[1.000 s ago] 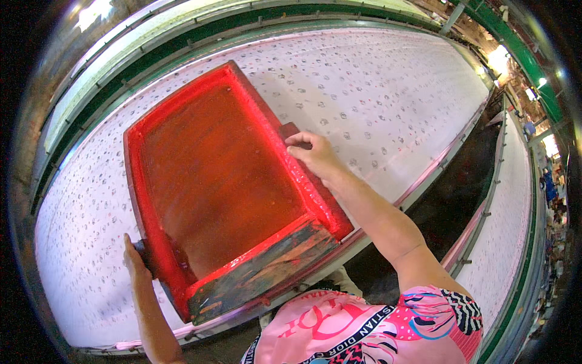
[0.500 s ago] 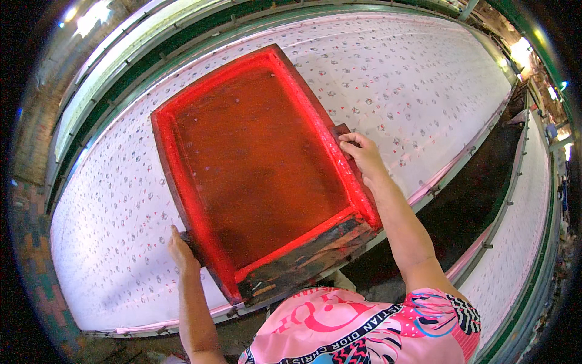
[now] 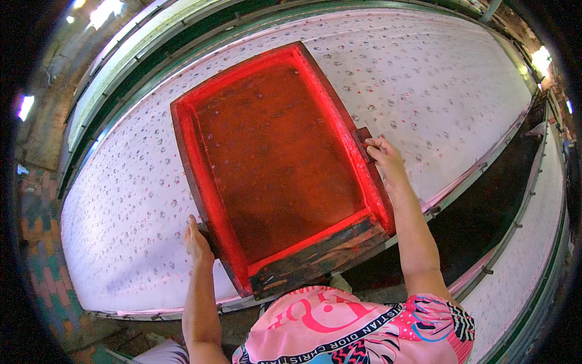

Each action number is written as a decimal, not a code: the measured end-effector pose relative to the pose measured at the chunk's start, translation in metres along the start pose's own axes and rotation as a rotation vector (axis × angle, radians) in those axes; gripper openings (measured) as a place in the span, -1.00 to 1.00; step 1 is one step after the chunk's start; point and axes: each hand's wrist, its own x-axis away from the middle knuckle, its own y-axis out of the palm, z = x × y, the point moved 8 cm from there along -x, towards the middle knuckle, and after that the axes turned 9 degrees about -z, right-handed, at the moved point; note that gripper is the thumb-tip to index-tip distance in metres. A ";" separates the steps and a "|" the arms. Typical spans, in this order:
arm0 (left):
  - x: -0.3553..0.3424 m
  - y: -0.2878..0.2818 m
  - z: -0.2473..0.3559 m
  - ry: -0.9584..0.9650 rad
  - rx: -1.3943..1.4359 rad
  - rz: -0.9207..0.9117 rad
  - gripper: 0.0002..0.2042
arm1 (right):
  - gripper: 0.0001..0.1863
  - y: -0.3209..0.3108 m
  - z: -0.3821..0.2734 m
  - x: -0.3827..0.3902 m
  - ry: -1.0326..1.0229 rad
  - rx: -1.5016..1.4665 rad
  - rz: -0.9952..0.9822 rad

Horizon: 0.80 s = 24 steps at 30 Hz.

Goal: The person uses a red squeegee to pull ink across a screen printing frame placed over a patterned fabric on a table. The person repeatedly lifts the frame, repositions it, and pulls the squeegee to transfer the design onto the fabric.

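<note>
Nearest is the person's pink patterned shirt [image 3: 339,327], just beside the short near end of a red-edged frame [image 3: 334,118], the landmark here; that end is a dark, scuffed wall [image 3: 318,255]. The frame is squarely between the two hands, its long axis running away from the body and slanting to the left. The left hand [image 3: 199,244] is at the frame's left side, toward its near end, with fingers extended along a dark handle [image 3: 208,235]; how firmly it grips I cannot tell. The right hand [image 3: 386,159] is at the right side, about halfway along, fingers curled onto a dark tab [image 3: 362,134], so the left hand is the nearer one to the body. Inside the frame's edges spans a brownish-red mesh [image 3: 279,161]. Around the frame spreads white cloth [image 3: 133,200] with small dark and red prints, and well apart to its right is another cloth-covered table [image 3: 521,261]. The frame's underside and the cloth beneath it are mostly hidden, and whether it touches that cloth is hard to make out. The left palm is out of sight, and the lens's dark rim cuts off the far surroundings.
</note>
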 end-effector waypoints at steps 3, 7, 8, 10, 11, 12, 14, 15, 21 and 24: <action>0.001 0.001 0.000 0.014 -0.020 -0.012 -0.50 | -0.56 0.011 -0.013 0.013 -0.150 0.416 0.010; -0.012 -0.009 -0.021 0.029 -0.023 -0.022 -0.49 | -0.42 0.089 -0.066 0.108 -0.564 1.135 -0.155; -0.018 -0.008 -0.027 0.022 0.000 -0.029 -0.48 | -0.43 0.106 -0.060 0.131 -0.593 1.068 -0.397; -0.019 0.004 -0.030 -0.051 -0.003 -0.056 -0.47 | -0.48 0.129 -0.034 0.184 -0.604 0.965 -0.789; -0.020 0.007 -0.031 -0.087 -0.004 -0.065 -0.46 | -0.53 0.137 -0.019 0.210 -0.596 0.931 -0.945; -0.023 0.004 -0.032 -0.067 -0.057 -0.061 -0.44 | -0.54 0.140 -0.010 0.224 -0.625 0.995 -0.918; -0.031 -0.008 -0.042 -0.027 -0.164 -0.042 -0.40 | -0.54 0.149 0.002 0.241 -0.694 1.115 -0.869; -0.030 -0.010 -0.034 0.064 -0.338 0.023 -0.31 | -0.59 0.149 0.001 0.243 -0.709 1.173 -0.827; -0.016 -0.001 -0.014 0.089 -0.550 0.032 -0.24 | -0.57 0.166 -0.018 0.242 -0.832 1.246 -0.697; -0.019 -0.003 -0.012 0.129 -0.531 0.009 -0.25 | -0.62 0.198 -0.036 0.236 -0.793 1.276 -0.688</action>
